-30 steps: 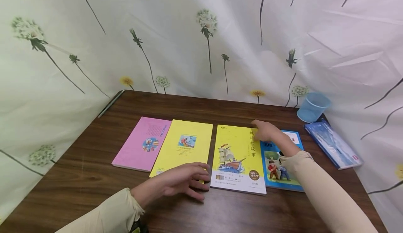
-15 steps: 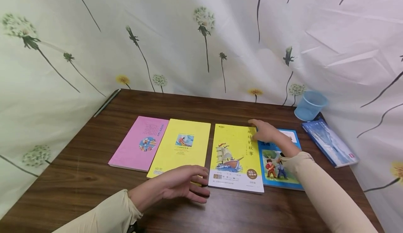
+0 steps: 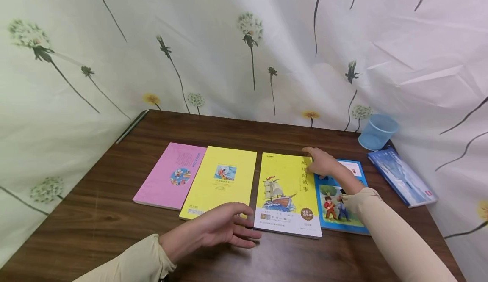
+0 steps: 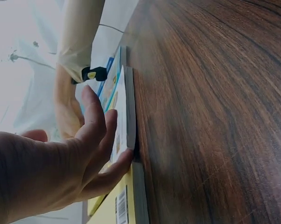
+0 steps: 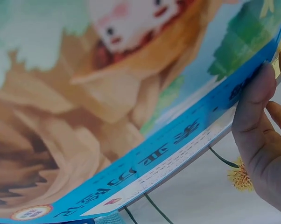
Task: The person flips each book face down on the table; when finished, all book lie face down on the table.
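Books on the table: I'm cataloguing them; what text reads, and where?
"地球的故事": ship-cover yellow book
"快乐读书吧": its brown badge
"四年级": its lower right corner
"索亚历险记": blue book, right wrist view; start unclear
Too small or blurred: remaining print on these, the other yellow book, pink book and blue-white book.

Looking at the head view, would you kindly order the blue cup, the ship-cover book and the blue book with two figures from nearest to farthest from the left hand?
From the left hand:
1. Ship-cover book, just to its right.
2. Blue book with two figures, farther right, beyond the ship-cover book.
3. Blue cup, at the back right.
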Action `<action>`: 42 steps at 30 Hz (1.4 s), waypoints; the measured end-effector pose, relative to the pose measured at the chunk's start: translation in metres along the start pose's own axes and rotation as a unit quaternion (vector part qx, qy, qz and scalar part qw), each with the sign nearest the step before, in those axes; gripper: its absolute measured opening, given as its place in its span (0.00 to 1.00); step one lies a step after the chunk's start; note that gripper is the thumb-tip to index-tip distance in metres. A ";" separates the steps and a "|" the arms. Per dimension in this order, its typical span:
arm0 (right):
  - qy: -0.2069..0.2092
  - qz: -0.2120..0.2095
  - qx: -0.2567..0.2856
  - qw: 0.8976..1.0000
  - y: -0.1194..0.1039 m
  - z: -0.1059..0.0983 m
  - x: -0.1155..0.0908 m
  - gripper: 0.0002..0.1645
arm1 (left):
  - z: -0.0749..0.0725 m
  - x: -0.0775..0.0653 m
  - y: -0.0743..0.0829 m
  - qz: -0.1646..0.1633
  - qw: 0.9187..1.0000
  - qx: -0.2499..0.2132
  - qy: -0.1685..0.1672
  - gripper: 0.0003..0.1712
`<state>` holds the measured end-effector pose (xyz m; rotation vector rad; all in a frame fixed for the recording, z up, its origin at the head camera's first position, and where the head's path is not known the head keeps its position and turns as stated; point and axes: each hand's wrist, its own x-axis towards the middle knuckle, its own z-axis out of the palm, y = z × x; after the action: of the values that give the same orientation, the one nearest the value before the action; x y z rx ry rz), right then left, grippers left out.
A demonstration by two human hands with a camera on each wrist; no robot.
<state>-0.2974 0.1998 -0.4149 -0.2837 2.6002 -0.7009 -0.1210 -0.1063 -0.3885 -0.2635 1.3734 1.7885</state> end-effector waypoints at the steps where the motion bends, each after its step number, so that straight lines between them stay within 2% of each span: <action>1: 0.002 0.000 0.000 1.000 0.001 0.000 0.000 0.45 | 0.001 0.001 0.000 -0.001 1.000 0.003 0.002 0.32; 7: 0.011 -0.003 -0.002 1.000 0.000 0.000 -0.001 0.44 | 0.006 0.003 0.003 -0.004 1.000 0.007 0.011 0.31; 12: 0.006 -0.005 0.001 1.000 -0.002 0.000 -0.001 0.44 | 0.011 0.005 0.001 -0.003 0.999 -0.017 0.032 0.35; 15: 0.005 -0.004 0.002 1.000 -0.002 0.000 0.001 0.43 | 0.010 0.007 0.002 -0.003 0.999 -0.021 0.047 0.31; 19: 0.007 0.003 0.011 1.000 -0.002 0.001 0.002 0.43 | 0.003 0.013 0.007 -0.004 0.999 0.011 0.053 0.17; 22: 0.009 0.009 0.020 1.000 -0.001 0.000 0.001 0.43 | 0.000 0.019 0.010 0.006 0.997 0.069 0.037 0.17; 25: 0.011 0.010 0.022 1.000 0.000 0.000 0.000 0.43 | -0.001 0.027 0.013 0.023 0.990 0.139 0.028 0.19; 29: 0.013 0.006 0.020 1.000 0.003 0.002 0.000 0.43 | 0.002 0.036 0.011 0.037 0.976 0.207 0.058 0.17; 33: 0.013 0.003 0.017 1.000 0.005 0.004 0.000 0.42 | 0.006 0.042 0.006 0.056 0.964 0.242 0.096 0.18; 37: 0.002 0.012 0.010 1.000 0.001 -0.001 -0.003 0.43 | 0.011 0.044 0.005 0.076 0.952 0.272 0.121 0.19; 42: -0.007 0.021 -0.009 1.000 -0.029 -0.014 -0.007 0.42 | 0.012 0.045 0.007 0.093 0.942 0.294 0.135 0.19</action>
<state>-0.2953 0.1831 -0.3860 -0.2389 2.5927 -0.6595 -0.1499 -0.0740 -0.4064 -0.0534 2.1185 1.4317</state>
